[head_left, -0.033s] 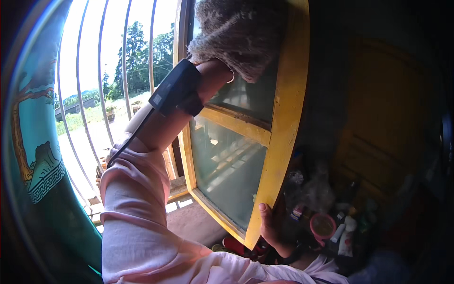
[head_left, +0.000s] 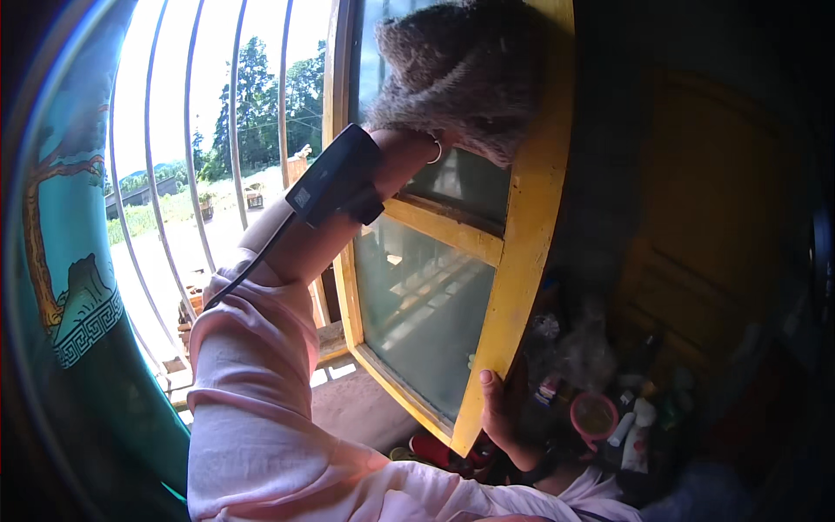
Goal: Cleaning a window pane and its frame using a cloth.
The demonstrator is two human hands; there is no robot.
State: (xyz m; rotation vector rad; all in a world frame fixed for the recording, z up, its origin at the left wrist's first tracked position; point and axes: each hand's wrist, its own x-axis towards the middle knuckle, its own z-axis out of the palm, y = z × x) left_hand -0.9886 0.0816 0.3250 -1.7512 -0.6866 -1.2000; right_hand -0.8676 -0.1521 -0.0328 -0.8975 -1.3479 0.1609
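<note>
A shaggy grey-brown cloth (head_left: 461, 74) covers most of my left hand (head_left: 447, 139) against the upper glass pane of a yellow-framed window sash (head_left: 532, 191). Its fingers are hidden beneath the cloth; only skin near the wrist shows, with a light bangle. Below, my right hand (head_left: 503, 426) grips the lower part of the sash's near upright, thumb on the front face and fingers out of sight behind it. Under the crossbar, the lower pane (head_left: 422, 313) has a hazy look and carries reflections. A black device (head_left: 335, 178) is strapped to my left forearm.
Vertical metal bars (head_left: 190, 130) stand at the left, with trees outside. A patterned teal curtain (head_left: 78, 304) hangs at the far left. Low on the right, in shadow, are a pink-rimmed bowl (head_left: 595, 416), a white bottle (head_left: 637, 439) and clear plastic (head_left: 587, 352).
My left hand and the cloth have shifted a little down and to the right over the upper pane. My right hand keeps its hold on the sash.
</note>
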